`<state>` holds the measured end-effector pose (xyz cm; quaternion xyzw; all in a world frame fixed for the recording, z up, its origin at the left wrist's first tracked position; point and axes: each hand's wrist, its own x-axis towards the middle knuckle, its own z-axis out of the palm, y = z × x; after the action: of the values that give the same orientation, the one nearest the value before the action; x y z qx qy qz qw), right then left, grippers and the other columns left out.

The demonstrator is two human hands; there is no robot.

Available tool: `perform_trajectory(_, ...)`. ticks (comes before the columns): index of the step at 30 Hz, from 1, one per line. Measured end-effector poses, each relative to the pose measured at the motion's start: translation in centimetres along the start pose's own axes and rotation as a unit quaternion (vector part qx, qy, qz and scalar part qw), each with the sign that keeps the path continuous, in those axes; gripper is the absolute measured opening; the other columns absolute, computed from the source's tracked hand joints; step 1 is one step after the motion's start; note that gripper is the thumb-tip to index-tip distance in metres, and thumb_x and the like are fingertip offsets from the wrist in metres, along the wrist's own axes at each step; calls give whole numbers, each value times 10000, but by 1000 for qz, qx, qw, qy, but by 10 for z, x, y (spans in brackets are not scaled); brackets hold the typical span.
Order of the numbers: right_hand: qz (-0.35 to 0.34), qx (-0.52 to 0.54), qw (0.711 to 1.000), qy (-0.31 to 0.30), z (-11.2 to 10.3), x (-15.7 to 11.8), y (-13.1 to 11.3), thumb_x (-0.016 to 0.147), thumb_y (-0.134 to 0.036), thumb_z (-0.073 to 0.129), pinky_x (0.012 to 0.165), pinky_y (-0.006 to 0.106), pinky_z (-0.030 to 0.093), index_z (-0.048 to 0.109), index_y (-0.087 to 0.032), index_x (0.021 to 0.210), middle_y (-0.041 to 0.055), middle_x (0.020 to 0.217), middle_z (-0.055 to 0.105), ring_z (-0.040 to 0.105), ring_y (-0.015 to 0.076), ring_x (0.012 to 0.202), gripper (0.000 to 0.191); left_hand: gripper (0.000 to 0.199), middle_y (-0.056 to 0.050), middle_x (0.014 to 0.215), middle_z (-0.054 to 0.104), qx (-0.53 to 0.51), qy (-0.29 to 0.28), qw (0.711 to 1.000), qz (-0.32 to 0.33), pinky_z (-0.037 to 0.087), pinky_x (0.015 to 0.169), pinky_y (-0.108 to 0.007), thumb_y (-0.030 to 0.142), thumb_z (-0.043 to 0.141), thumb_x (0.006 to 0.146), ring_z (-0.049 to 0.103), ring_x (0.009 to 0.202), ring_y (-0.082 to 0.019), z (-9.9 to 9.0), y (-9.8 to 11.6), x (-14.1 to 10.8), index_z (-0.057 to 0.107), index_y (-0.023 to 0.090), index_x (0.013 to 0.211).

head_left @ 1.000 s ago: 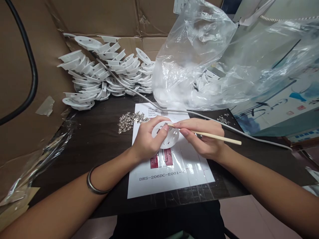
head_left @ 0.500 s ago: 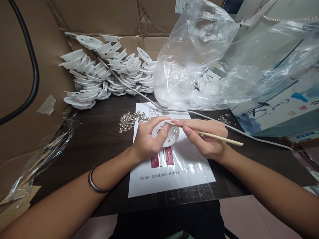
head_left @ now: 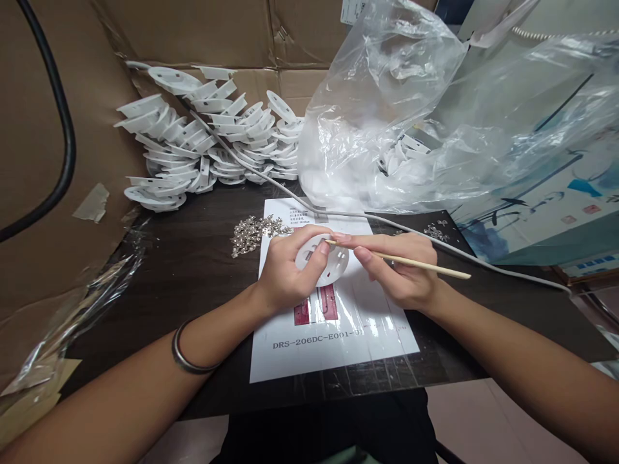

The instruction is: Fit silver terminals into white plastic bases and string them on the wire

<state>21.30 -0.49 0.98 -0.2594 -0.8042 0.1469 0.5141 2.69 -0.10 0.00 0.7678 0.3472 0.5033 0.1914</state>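
Observation:
My left hand grips a round white plastic disc by its left side, thumb on the face. Pinched in my right hand is a thin pale wooden stick, whose tip touches the disc near the left thumb. My right index fingertip meets the disc's upper edge. Both hands are above a printed sheet with red pictures on it. Small shiny metal pieces lie in a heap left of the sheet's top. Whatever is under the stick's tip is too small to tell.
Many white discs are piled at the back left. A clear plastic bag with white parts stands behind the sheet. A grey cable crosses the dark table. More small metal pieces lie at the right.
The stick in my right hand has tilted slightly, its free end a little higher. My left hand keeps its hold on the disc.

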Motion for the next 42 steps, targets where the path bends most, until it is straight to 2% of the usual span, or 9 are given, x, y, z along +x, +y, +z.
perform_trajectory(7,11,0,1000,-7,-1,1,-3,879,-119,553,509,230,537,734,-143,1001,104,993,754,719,134,638,220,173,-27,892,751,3,-1,1000,-7,572,720,-279,217,515,857,703,803,-158,0,0,0,671,192,927)
perform_trajectory(16,27,8,1000,-7,0,1,-3,887,-139,554,478,228,501,713,-155,1014,84,977,761,670,99,554,204,167,-25,874,750,-7,-4,1000,-5,570,695,-264,203,519,853,699,768,-147,0,1,1,670,187,923)
perform_trajectory(24,14,-26,999,-19,2,0,0,874,-117,580,433,215,455,701,-131,969,77,948,765,606,71,484,155,177,-25,913,758,-25,3,999,-26,576,758,-265,175,525,852,709,825,-153,2,0,1,690,180,916)
perform_trajectory(32,55,-47,997,-34,5,0,5,884,-154,584,526,212,516,696,-141,972,49,916,764,684,110,646,143,185,-30,906,758,-9,1,999,-42,573,756,-271,168,528,848,707,833,-161,3,-5,3,704,175,906)
perform_trajectory(38,72,-25,996,-35,5,1,5,882,-154,590,610,214,551,700,-153,954,40,922,760,699,114,733,131,180,-33,886,753,-7,2,998,-62,569,746,-282,187,530,850,701,823,-164,4,-7,1,702,172,899)
perform_trajectory(42,100,4,994,-37,4,2,6,878,-165,597,507,200,516,707,-163,937,31,883,755,649,80,586,125,184,-30,870,751,-15,-6,998,-64,567,741,-288,181,529,845,700,821,-165,4,-6,1,706,178,893)
